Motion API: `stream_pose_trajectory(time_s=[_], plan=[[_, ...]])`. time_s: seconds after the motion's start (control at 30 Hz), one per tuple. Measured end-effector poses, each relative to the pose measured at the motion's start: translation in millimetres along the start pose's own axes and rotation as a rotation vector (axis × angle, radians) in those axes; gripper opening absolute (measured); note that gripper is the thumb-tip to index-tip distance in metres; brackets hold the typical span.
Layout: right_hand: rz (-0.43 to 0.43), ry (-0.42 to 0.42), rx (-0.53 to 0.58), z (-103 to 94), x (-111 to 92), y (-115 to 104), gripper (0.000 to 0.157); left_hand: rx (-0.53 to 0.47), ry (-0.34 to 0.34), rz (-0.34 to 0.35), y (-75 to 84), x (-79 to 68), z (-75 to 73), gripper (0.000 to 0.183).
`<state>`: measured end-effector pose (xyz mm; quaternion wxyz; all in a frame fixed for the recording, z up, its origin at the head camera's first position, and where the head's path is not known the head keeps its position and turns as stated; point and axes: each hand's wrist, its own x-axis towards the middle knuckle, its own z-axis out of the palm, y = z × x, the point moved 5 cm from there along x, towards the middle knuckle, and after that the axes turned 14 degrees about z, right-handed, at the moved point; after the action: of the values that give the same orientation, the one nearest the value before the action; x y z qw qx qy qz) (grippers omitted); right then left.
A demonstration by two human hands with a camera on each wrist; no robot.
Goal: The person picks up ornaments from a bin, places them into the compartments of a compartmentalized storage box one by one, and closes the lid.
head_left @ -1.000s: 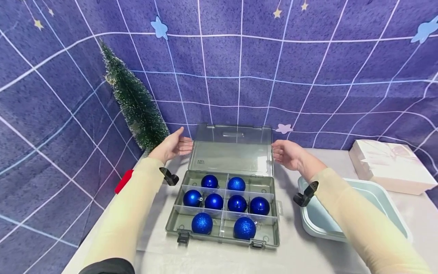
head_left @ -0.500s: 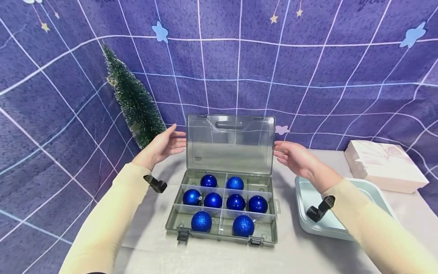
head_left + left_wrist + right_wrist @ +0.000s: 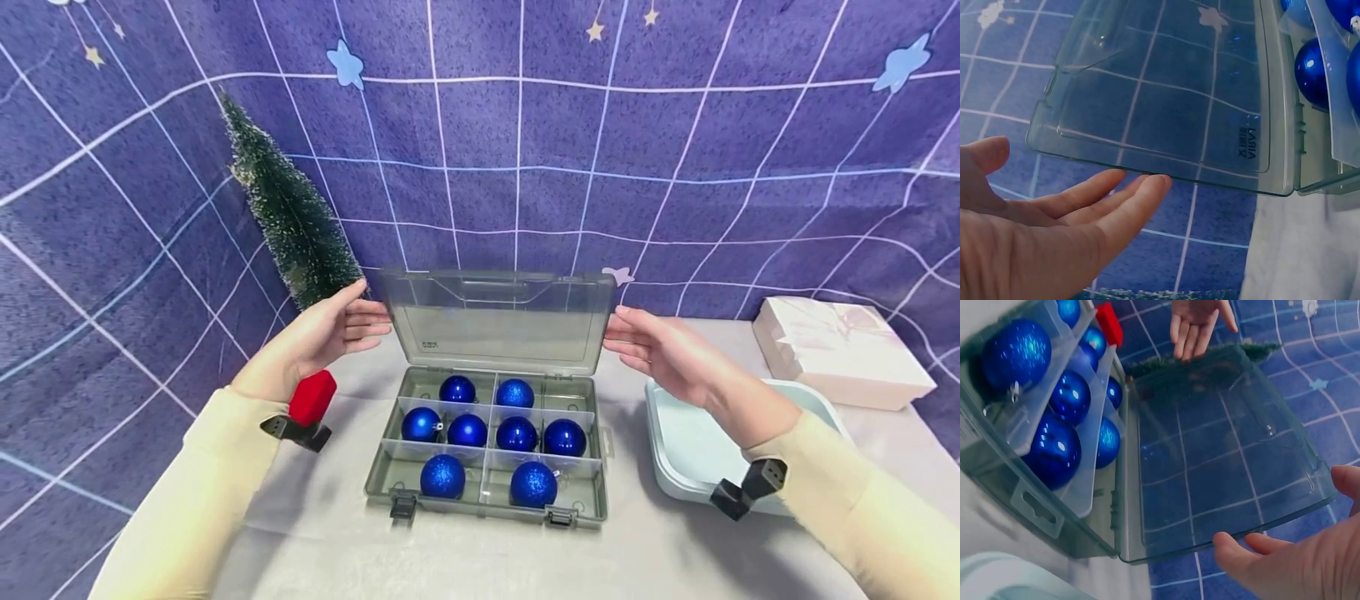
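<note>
A grey translucent compartment box (image 3: 480,518) sits on the table with its hinged lid (image 3: 495,333) raised and leaning toward me. Several blue Christmas baubles (image 3: 533,485), some glittery and some smooth, lie in its divided compartments. My left hand (image 3: 330,333) has its fingertips right at the lid's left edge, fingers extended and thumb up. On the opposite side, my right hand (image 3: 667,350) touches the lid's right edge with straight fingers. In the left wrist view, fingertips (image 3: 1160,181) lie along the lid's rim. Neither hand curls around it.
A pale blue basin (image 3: 663,450) stands to the right, partly under my right forearm. Behind it is a white gift box (image 3: 847,354). A small frosted Christmas tree (image 3: 296,217) leans at the back left. A red object (image 3: 312,398) shows beside my left wrist.
The lid has swung from leaning back, through upright, to tilting forward toward me. Both hands have come nearer along with it. The baubles stay in their compartments.
</note>
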<state>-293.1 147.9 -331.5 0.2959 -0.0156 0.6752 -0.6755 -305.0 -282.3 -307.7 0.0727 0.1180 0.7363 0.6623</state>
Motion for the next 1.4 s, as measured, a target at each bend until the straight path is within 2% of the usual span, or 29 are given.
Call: stream_pose_trajectory(time_s=[0.07, 0.17, 0.43, 0.57, 0.67, 0.73, 0.83, 0.97, 1.1, 1.4], plan=[[0.012, -0.002, -0.057, 2.8, -6.2, -0.6, 0.079, 0.023, -0.009, -0.001, 2.9, -8.8, 0.4, 0.085], [0.025, -0.001, -0.091, 6.5, -15.6, 1.5, 0.082, 0.048, -0.008, 0.008, 4.1, -21.1, 1.8, 0.083], [-0.008, 0.037, -0.123, 10.9, -31.0, 22.0, 0.069, 0.048, 0.037, 0.094, -3.8, -49.3, 10.4, 0.061], [-0.045, 0.053, -0.094, 12.0, -38.8, 33.3, 0.06, 0.006, 0.051, 0.151, -12.4, -62.5, 13.7, 0.043], [-0.067, 0.083, -0.076, 14.1, -45.3, 41.5, 0.056, -0.058, 0.064, 0.188, -20.5, -72.7, 15.6, 0.023], [-0.072, 0.102, -0.067, 16.1, -49.3, 46.8, 0.055, -0.115, 0.079, 0.216, -25.7, -78.9, 16.8, 0.017], [-0.075, 0.114, -0.059, 19.8, -54.8, 55.2, 0.056, -0.165, 0.102, 0.255, -32.5, -87.5, 18.1, 0.02], [-0.058, 0.154, -0.068, 24.0, -61.8, 68.0, 0.055, -0.163, 0.124, 0.28, -40.4, -98.5, 20.7, 0.024], [-0.032, 0.206, -0.079, 27.3, -67.4, 82.4, 0.054, -0.138, 0.122, 0.266, -49.4, -111.9, 24.1, 0.032], [-0.042, 0.18, -0.028, 38.2, -72.9, 115.4, 0.056, -0.046, 0.114, 0.211, -77.0, -136.7, 29.5, 0.048]])
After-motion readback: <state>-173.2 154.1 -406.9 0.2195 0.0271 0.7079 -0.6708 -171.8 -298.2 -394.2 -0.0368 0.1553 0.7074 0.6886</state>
